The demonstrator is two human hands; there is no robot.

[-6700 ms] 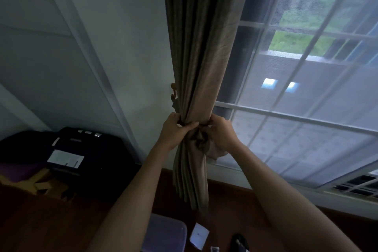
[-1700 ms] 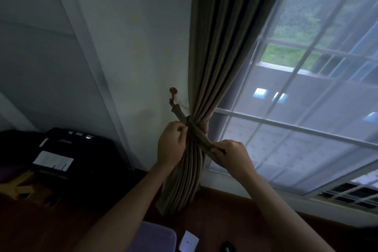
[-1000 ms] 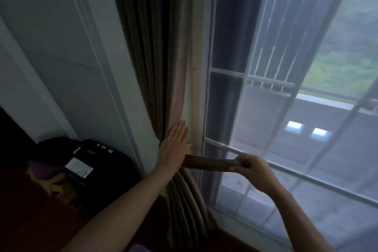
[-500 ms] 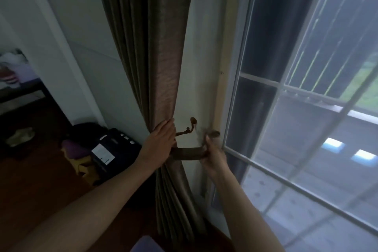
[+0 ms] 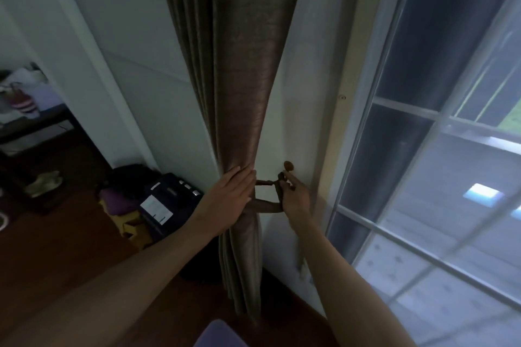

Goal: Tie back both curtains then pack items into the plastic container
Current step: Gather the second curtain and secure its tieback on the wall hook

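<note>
Where the gathered curtain hangs, a narrow bare strip of wall parts it from the window frame on the right, with the hook on that strip. The left hand presses flat, fingers straight, on the folds; the right hand pinches the tieback by its end at the hook. The plastic container is cut off at the near edge.

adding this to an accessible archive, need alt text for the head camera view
A person's left hand presses flat against a gathered brown curtain while the right hand pinches the end of a tieback beside a wall hook. A window is to the right, and a black case sits on the floor to the left.
</note>
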